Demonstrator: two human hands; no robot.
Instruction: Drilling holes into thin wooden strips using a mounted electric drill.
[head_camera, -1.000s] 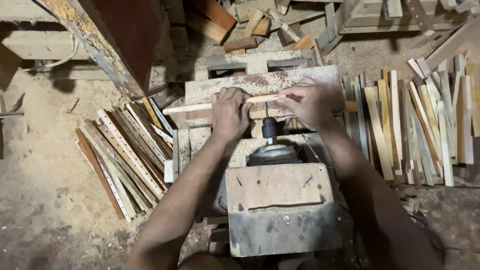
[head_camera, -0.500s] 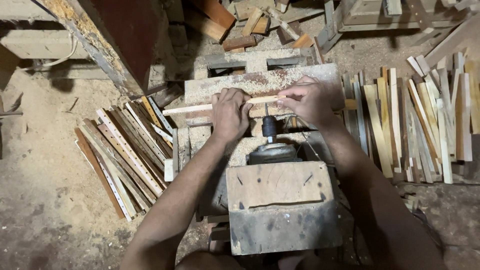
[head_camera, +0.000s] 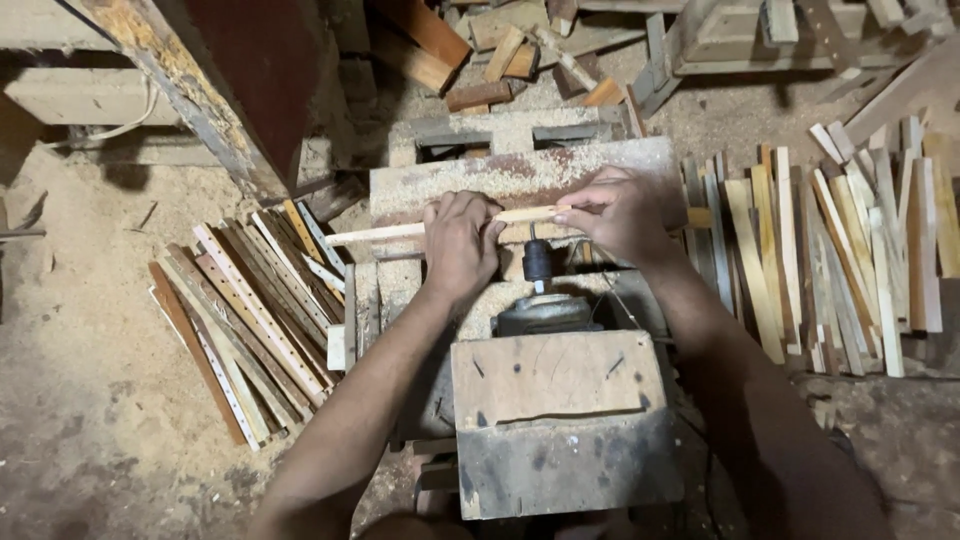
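The sawdust-covered wooden work table (head_camera: 520, 175) carries a grey motor with a black spindle (head_camera: 538, 262). Just above the spindle lies a long pale wooden strip (head_camera: 380, 233). The left hand (head_camera: 460, 243) is closed around it; the right hand (head_camera: 618, 213) pinches it with its fingertips.

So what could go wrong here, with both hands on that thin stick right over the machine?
Fingers seem the main worry: the left hand and right hand grip the wooden stick very close to the dark spindle, so a slip might bring them onto it. The stick is thin and could snap or kick. Sawdust on the worn table may also make it slide unevenly.
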